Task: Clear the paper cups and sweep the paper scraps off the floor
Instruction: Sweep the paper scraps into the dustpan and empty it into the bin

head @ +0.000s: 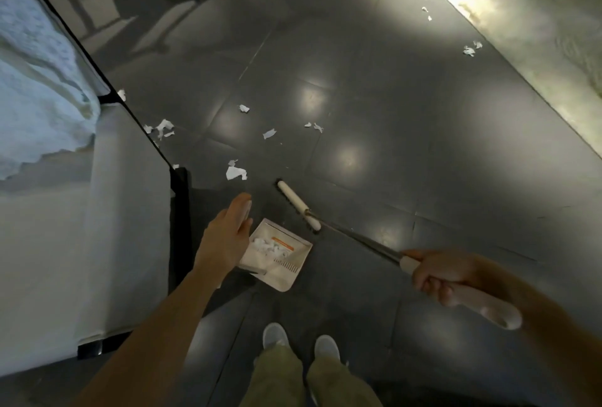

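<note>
Sweeping is judged to be the step in hand, with no paper cups to be seen anywhere in view; the broom is gripped by the right hand, whose fingers are curled round the pale grip at the upper end of the shaft, and its head is set on the dark floor just beyond the dustpan; the left hand is held at the top of the dustpan's upright handle, fingers straight and together along it, though whether the thumb is closed round the handle cannot be told; a small heap of gathered scraps is already held in the pan; the nearest loose scrap lies just beyond the left fingertips, near the broom head, with more pieces scattered further out and others well apart beside the pale rug; the task is therefore judged only partly done; for the next move the broom head would need to be carried past the nearest scrap and drawn back towards the pan's open lip, while the pan is kept steady and flat against the floor
</note>
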`<state>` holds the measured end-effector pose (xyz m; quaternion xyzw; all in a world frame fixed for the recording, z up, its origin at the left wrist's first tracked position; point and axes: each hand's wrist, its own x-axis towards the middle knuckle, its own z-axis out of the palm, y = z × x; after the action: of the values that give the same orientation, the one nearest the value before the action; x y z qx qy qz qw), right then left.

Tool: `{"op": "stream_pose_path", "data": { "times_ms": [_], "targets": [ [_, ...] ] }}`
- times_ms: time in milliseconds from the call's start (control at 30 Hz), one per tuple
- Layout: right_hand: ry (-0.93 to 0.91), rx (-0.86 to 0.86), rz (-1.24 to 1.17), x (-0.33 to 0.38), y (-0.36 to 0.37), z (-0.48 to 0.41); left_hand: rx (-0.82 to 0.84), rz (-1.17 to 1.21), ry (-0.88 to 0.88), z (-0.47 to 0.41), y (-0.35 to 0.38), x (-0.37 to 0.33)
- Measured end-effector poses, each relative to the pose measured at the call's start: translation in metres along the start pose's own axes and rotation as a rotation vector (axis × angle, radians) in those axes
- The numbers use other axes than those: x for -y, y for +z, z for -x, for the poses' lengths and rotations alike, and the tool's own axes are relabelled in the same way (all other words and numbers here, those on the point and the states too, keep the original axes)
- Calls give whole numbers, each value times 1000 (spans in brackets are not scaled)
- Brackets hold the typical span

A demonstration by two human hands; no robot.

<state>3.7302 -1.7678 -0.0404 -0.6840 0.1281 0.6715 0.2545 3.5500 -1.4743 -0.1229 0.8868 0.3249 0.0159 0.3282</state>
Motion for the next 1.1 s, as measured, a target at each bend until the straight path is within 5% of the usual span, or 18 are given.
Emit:
{"op": "stream_pose_path", "data": {
  "times_ms": [333,533,800,1100],
  "targets": [
    [-103,-319,94,-28,-13,-53,91,-64,27,23,-13,12],
    [-65,-156,150,-27,60,-63,73,-77,35,11,-1,5],
    [148,143,-200,9,81,-41,65,-88,50,-2,-8,-8],
    [-146,93,-205,106,64,-34,-124,10,-151,-36,-44,13]
  ]
}}
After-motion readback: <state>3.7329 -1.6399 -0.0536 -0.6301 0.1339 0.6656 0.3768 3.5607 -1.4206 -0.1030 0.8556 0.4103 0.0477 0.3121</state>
